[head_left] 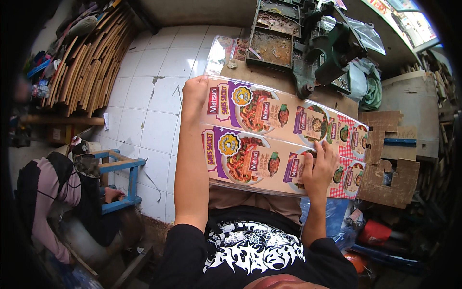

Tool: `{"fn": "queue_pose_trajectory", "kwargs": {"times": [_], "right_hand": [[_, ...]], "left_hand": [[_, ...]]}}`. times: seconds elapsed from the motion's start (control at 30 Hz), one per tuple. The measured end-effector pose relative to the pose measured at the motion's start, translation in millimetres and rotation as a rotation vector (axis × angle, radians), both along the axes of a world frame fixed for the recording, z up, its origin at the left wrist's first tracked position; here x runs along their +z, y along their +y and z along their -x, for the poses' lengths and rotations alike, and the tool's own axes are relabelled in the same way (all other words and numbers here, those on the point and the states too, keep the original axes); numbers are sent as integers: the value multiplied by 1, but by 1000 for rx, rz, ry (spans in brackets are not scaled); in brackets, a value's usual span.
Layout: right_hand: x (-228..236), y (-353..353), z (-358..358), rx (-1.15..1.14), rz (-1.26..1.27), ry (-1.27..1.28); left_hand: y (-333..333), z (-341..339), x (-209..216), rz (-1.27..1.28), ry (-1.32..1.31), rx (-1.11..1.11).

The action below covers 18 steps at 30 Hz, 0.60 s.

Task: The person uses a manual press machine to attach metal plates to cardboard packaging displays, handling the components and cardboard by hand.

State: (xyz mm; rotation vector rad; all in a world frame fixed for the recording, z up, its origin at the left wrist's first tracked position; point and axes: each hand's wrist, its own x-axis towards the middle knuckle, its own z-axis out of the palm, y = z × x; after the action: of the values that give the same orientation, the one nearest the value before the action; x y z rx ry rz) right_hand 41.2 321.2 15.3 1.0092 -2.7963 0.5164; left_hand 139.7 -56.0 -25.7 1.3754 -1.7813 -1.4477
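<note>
Two long glossy printed sheets with food pictures lie side by side before me, an upper sheet (284, 126) and a lower sheet (276, 180). They overlap or meet along a lengthwise edge; which one cannot be told. My left hand (195, 92) is closed on the far left corner of the upper sheet, its fingertips partly hidden. My right hand (320, 169) rests on the right half of the lower sheet, fingers stretched out toward the seam and thumb apart. More sheet edges show under the lower sheet, close to my lap.
Beyond the sheets stand a dark green press machine (332, 65) and a metal tray (270, 47) with small scraps. Cut cardboard (389, 164) lies at the right. A blue stool frame (130, 178) and stacked wooden strips (86, 67) are on the left.
</note>
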Motion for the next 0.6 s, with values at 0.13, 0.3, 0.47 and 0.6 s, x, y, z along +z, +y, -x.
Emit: {"fn": "queue_pose_trajectory", "kwargs": {"times": [0.13,0.3,0.47,0.6], "right_hand": [[0,0,-1,7,-7,1],[1,0,-1,10,12,2],[3,1,-1,12,41,-5],[2,2,-1,18,46,3]], "left_hand": [[6,-1,7,20,-38,-2],[8,0,10,48,-18,-11],[13,0,20,100,-75,-33],[12,0,18,122,-80,-24]]}}
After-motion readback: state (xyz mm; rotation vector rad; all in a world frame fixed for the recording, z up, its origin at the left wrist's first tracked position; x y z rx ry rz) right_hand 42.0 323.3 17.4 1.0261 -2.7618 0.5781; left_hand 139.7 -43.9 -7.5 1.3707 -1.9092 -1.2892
